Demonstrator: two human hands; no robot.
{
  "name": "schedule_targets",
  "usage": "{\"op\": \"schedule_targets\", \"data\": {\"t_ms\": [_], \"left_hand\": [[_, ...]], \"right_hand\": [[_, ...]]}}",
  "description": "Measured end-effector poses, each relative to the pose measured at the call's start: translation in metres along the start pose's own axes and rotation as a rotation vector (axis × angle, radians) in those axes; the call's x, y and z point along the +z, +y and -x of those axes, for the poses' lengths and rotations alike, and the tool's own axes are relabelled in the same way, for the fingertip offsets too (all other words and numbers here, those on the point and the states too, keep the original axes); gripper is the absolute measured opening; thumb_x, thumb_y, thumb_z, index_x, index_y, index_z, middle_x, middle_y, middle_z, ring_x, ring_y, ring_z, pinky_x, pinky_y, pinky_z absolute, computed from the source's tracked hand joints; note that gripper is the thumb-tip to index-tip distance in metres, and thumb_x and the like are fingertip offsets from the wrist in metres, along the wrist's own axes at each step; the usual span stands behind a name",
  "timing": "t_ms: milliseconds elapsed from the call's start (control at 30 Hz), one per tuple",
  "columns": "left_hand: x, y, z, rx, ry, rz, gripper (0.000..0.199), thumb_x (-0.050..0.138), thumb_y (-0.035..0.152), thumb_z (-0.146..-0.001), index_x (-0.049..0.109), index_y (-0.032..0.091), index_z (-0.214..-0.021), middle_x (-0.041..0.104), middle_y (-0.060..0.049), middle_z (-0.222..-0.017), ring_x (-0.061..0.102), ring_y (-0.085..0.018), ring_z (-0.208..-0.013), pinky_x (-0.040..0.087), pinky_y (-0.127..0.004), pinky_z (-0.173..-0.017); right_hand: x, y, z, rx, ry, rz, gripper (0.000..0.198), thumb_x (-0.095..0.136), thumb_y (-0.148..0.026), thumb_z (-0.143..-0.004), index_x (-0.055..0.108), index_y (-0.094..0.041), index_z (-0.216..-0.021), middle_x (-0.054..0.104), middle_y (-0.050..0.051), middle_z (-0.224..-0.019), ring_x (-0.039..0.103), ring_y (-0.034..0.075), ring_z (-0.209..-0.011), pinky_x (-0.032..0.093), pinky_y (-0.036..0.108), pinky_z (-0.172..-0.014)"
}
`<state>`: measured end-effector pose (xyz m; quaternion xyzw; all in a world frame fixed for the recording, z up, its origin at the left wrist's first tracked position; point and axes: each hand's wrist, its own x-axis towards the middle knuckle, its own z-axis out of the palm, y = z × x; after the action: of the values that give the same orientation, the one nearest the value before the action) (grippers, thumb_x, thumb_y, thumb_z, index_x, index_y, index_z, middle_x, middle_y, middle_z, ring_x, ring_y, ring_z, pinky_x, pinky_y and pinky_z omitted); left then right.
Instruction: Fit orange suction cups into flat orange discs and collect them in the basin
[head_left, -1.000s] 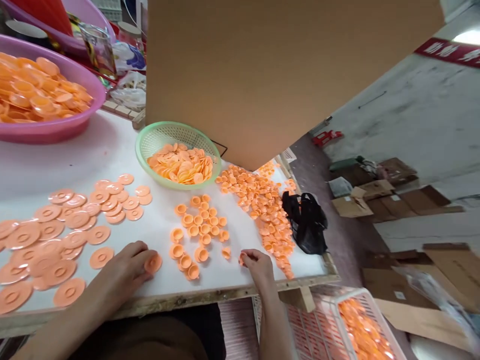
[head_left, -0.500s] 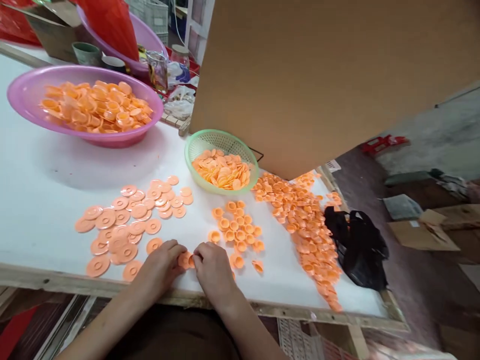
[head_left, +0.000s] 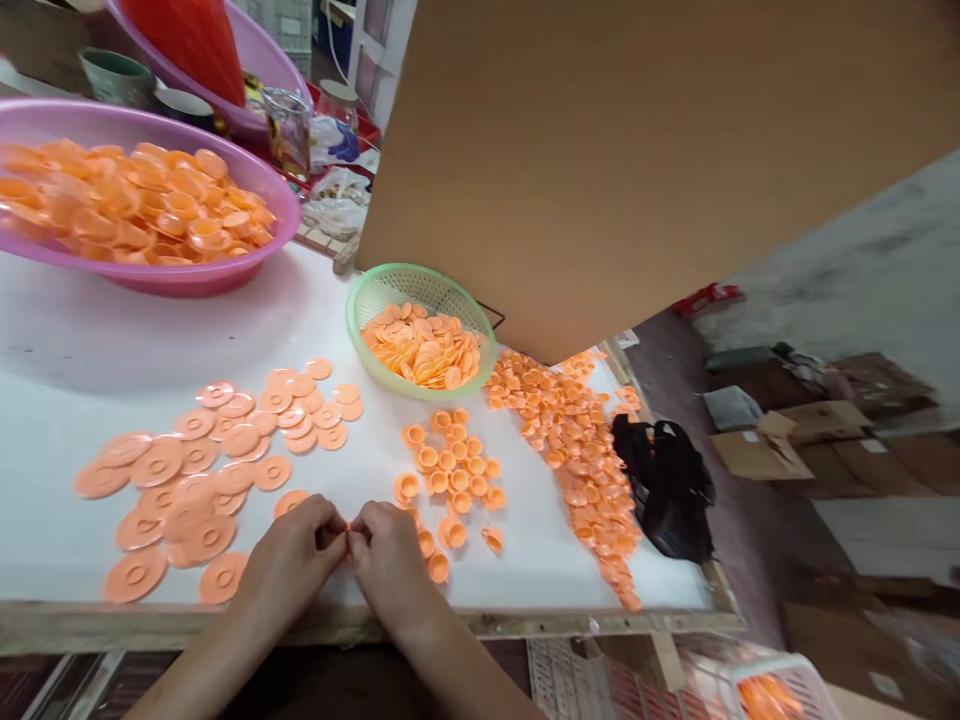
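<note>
My left hand (head_left: 294, 548) and my right hand (head_left: 390, 550) meet fingertip to fingertip above the white tabletop, near its front edge. Both are closed in a pinch. Only a sliver of a small orange plastic piece (head_left: 347, 532) shows between them; the fingers hide the rest. Left of my left hand lie flat orange discs (head_left: 160, 462) with a raised ring in the middle, some overlapping. Small orange cups (head_left: 447, 460) stand in a loose group just beyond my right hand. One cup (head_left: 492, 540) lies tipped on its side.
A pink basin (head_left: 281, 215) of orange pieces stands far left. Near the middle is a green strainer basket (head_left: 364, 345) holding orange discs. A long heap of orange cups (head_left: 585, 460) runs down the right, beside a black bag (head_left: 667, 490). A large cardboard sheet (head_left: 600, 150) rises behind.
The view has shifted, so the table contents sit further left. The orange disc and cup edge that showed between my hands are now mostly hidden, and my fingertips have come together.
</note>
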<state>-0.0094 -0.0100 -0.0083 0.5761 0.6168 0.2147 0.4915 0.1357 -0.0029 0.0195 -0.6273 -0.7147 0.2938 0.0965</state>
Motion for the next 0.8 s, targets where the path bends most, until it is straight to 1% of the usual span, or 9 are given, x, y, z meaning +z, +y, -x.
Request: {"op": "schedule_targets", "data": {"t_ms": [133, 267, 400, 467, 500, 600, 700, 733, 800], "left_hand": [[0.011, 0.000, 0.004, 0.026, 0.024, -0.112, 0.029, 0.039, 0.041, -0.084, 0.048, 0.020, -0.066, 0.056, 0.000, -0.077, 0.053, -0.016, -0.071, 0.038, -0.028, -0.064], [0.010, 0.001, 0.008, -0.039, -0.012, -0.205, 0.028, 0.037, 0.044, -0.085, 0.049, 0.022, -0.073, 0.059, 0.000, -0.079, 0.056, -0.017, -0.076, 0.038, -0.027, -0.063], [0.012, 0.001, 0.008, -0.075, -0.076, -0.299, 0.028, 0.035, 0.044, -0.087, 0.051, 0.022, -0.080, 0.061, -0.003, -0.085, 0.057, -0.019, -0.079, 0.038, -0.027, -0.062], [0.014, 0.003, 0.008, -0.079, -0.047, -0.325, 0.030, 0.035, 0.046, -0.087, 0.050, 0.022, -0.081, 0.061, -0.003, -0.087, 0.057, -0.019, -0.080, 0.038, -0.027, -0.061], [0.014, 0.005, 0.008, -0.079, -0.012, -0.324, 0.030, 0.035, 0.047, -0.087, 0.051, 0.022, -0.082, 0.061, -0.003, -0.089, 0.058, -0.018, -0.080, 0.038, -0.027, -0.062], [0.011, 0.013, 0.008, -0.102, 0.055, -0.304, 0.027, 0.041, 0.048, -0.085, 0.053, 0.024, -0.087, 0.062, -0.001, -0.091, 0.058, -0.018, -0.082, 0.040, -0.026, -0.064], [0.002, 0.021, 0.001, -0.181, 0.066, -0.310, 0.027, 0.046, 0.049, -0.082, 0.055, 0.024, -0.088, 0.063, -0.001, -0.087, 0.059, -0.019, -0.080, 0.040, -0.027, -0.062], [-0.001, 0.023, -0.004, -0.195, 0.080, -0.310, 0.028, 0.047, 0.049, -0.082, 0.056, 0.024, -0.088, 0.064, -0.001, -0.087, 0.060, -0.019, -0.079, 0.040, -0.027, -0.062], [-0.005, 0.022, -0.012, -0.184, 0.127, -0.290, 0.029, 0.049, 0.050, -0.080, 0.059, 0.025, -0.088, 0.066, -0.001, -0.086, 0.061, -0.020, -0.079, 0.041, -0.028, -0.063]], "right_hand": [[0.004, 0.003, 0.001, -0.033, 0.006, 0.130, 0.011, 0.055, -0.010, -0.077, 0.060, -0.018, -0.073, 0.064, 0.002, -0.074, 0.057, 0.015, -0.071, 0.037, 0.025, -0.063], [0.013, 0.001, 0.002, 0.005, 0.007, 0.246, 0.009, 0.055, -0.015, -0.077, 0.064, -0.017, -0.075, 0.065, 0.005, -0.076, 0.057, 0.017, -0.067, 0.037, 0.026, -0.059], [0.003, 0.011, 0.006, -0.182, -0.046, 0.126, 0.017, 0.053, -0.018, -0.084, 0.069, -0.019, -0.078, 0.068, 0.003, -0.076, 0.061, 0.016, -0.071, 0.043, 0.024, -0.065], [-0.027, 0.030, 0.008, -0.181, 0.039, 0.055, 0.022, 0.049, -0.015, -0.086, 0.071, -0.021, -0.083, 0.070, 0.002, -0.080, 0.062, 0.015, -0.076, 0.046, 0.023, -0.071], [-0.049, 0.045, 0.008, -0.092, 0.138, 0.059, 0.026, 0.047, -0.014, -0.086, 0.071, -0.021, -0.086, 0.070, 0.002, -0.083, 0.063, 0.015, -0.080, 0.047, 0.022, -0.073], [-0.128, 0.103, 0.006, 0.422, 0.507, 0.291, 0.035, 0.038, -0.011, -0.090, 0.072, -0.018, -0.097, 0.070, 0.007, -0.092, 0.063, 0.017, -0.096, 0.047, 0.024, -0.082], [-0.185, 0.162, 0.003, 0.607, 0.542, 0.373, 0.035, 0.040, -0.005, -0.084, 0.070, -0.007, -0.103, 0.068, 0.017, -0.096, 0.062, 0.026, -0.101, 0.045, 0.033, -0.085], [-0.192, 0.175, 0.003, 0.618, 0.519, 0.379, 0.034, 0.042, -0.003, -0.083, 0.069, -0.004, -0.104, 0.068, 0.020, -0.097, 0.063, 0.028, -0.101, 0.045, 0.035, -0.084], [-0.188, 0.190, 0.007, 0.606, 0.467, 0.388, 0.035, 0.043, -0.003, -0.082, 0.068, -0.002, -0.106, 0.066, 0.022, -0.105, 0.062, 0.030, -0.103, 0.045, 0.036, -0.085]]}}
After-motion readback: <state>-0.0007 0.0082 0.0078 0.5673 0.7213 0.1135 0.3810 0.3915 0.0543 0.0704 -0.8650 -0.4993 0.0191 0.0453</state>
